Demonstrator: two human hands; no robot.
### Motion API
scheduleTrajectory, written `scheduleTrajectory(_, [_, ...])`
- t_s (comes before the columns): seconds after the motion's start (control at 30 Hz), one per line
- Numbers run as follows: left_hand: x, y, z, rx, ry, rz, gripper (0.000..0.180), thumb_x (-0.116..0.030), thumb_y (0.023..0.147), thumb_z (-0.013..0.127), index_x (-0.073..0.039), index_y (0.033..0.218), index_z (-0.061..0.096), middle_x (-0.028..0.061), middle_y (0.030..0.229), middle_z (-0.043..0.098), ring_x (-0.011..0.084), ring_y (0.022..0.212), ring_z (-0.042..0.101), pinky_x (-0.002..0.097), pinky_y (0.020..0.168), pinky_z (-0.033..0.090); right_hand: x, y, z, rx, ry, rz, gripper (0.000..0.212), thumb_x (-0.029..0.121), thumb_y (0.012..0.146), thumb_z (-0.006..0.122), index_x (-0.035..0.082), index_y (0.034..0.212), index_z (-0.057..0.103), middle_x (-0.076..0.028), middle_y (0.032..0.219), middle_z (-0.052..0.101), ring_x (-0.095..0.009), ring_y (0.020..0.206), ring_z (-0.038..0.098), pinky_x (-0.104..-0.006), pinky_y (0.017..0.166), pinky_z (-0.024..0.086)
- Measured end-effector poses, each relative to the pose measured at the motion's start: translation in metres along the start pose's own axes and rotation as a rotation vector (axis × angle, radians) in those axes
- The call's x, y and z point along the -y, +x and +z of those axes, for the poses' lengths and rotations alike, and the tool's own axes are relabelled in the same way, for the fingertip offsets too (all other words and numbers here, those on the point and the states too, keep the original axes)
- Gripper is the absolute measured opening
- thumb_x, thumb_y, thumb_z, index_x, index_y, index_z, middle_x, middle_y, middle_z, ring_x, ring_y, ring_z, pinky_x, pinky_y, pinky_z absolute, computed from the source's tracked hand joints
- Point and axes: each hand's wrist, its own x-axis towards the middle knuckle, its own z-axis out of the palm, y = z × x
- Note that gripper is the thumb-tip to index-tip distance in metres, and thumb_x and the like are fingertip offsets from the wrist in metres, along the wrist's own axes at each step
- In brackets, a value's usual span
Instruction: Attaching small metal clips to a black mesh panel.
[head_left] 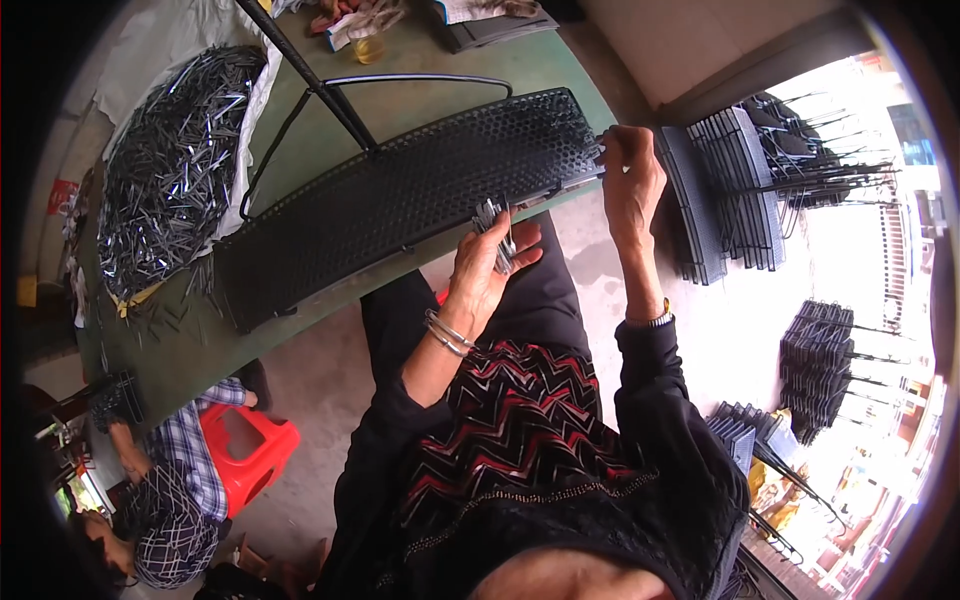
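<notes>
A long black perforated metal panel [400, 190] lies across the table in front of me, with a thin black rod frame [420, 78] and a straight black bar [310, 80] at its far side. My left hand [478, 268], below the panel's near edge, grips a small bundle of shiny metal strips [492, 222]. At the panel's right end my right hand [634, 185] is closed in a pinch against the corner. Whatever is between those fingertips is too small and hidden to name.
A white sack [262, 95] full of loose metal strips [180, 165] lies on the green table [455, 55] at left. A glass cup [367, 48] and gloves stand at the back. Black racks [735, 185] are stacked at right. Lower left, a person sits near a red stool [285, 455].
</notes>
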Motion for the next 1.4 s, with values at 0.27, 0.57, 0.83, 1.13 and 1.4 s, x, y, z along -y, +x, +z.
scheduleTrajectory(0.27, [0.003, 0.002, -0.002, 0.05, -0.003, -0.021, 0.023, -0.024, 0.093, 0.061, -0.002, 0.1, 0.061, 0.0045, 0.075, 0.061, 0.0098, 0.061, 0.055, 0.0212, 0.048, 0.04, -0.024, 0.007, 0.033, -0.03, -0.177, -0.164, 0.005, 0.01, 0.088, 0.06, 0.006, 0.09, 0.059, -0.014, 0.076, 0.061, -0.03, 0.068, 0.061, -0.0381, 0.062, 0.048])
scheduleTrajectory(0.57, [0.001, -0.004, 0.013, 0.095, 0.088, 0.044, 0.026, -0.024, 0.09, 0.065, 0.0, 0.101, 0.063, 0.0059, 0.075, 0.063, 0.009, 0.06, 0.057, 0.0189, 0.045, 0.036, 0.002, -0.006, 0.012, 0.112, -0.273, -0.067, 0.02, 0.02, 0.085, 0.067, 0.008, 0.101, 0.069, -0.012, 0.086, 0.06, -0.025, 0.079, 0.061, -0.0346, 0.069, 0.048])
scheduleTrajectory(0.83, [0.001, -0.01, 0.018, 0.114, 0.177, 0.025, 0.017, -0.023, 0.09, 0.065, -0.008, 0.099, 0.064, 0.008, 0.085, 0.069, 0.0122, 0.067, 0.064, 0.0207, 0.047, 0.035, 0.019, -0.02, -0.019, 0.873, 0.319, 0.353, 0.021, 0.022, 0.089, 0.061, 0.001, 0.093, 0.064, -0.004, 0.081, 0.062, -0.013, 0.076, 0.058, -0.0287, 0.067, 0.046])
scheduleTrajectory(1.13, [0.006, -0.002, 0.01, 0.035, 0.115, 0.027, 0.029, -0.021, 0.094, 0.057, -0.001, 0.115, 0.058, 0.0144, 0.099, 0.068, 0.0177, 0.084, 0.067, 0.0235, 0.058, 0.049, 0.005, -0.007, -0.005, 0.09, 0.104, 0.196, 0.01, 0.01, 0.09, 0.059, 0.0, 0.09, 0.056, -0.009, 0.074, 0.062, -0.014, 0.064, 0.058, -0.0293, 0.06, 0.047])
scheduleTrajectory(1.4, [0.009, 0.004, 0.003, 0.152, 0.047, 0.027, 0.02, -0.017, 0.096, 0.053, -0.001, 0.105, 0.058, 0.0169, 0.095, 0.066, 0.0094, 0.065, 0.055, 0.0205, 0.054, 0.044, -0.03, 0.0, 0.022, -0.017, -0.124, -0.128, 0.005, 0.008, 0.087, 0.061, 0.004, 0.089, 0.057, -0.014, 0.077, 0.062, -0.03, 0.07, 0.061, -0.0377, 0.064, 0.048])
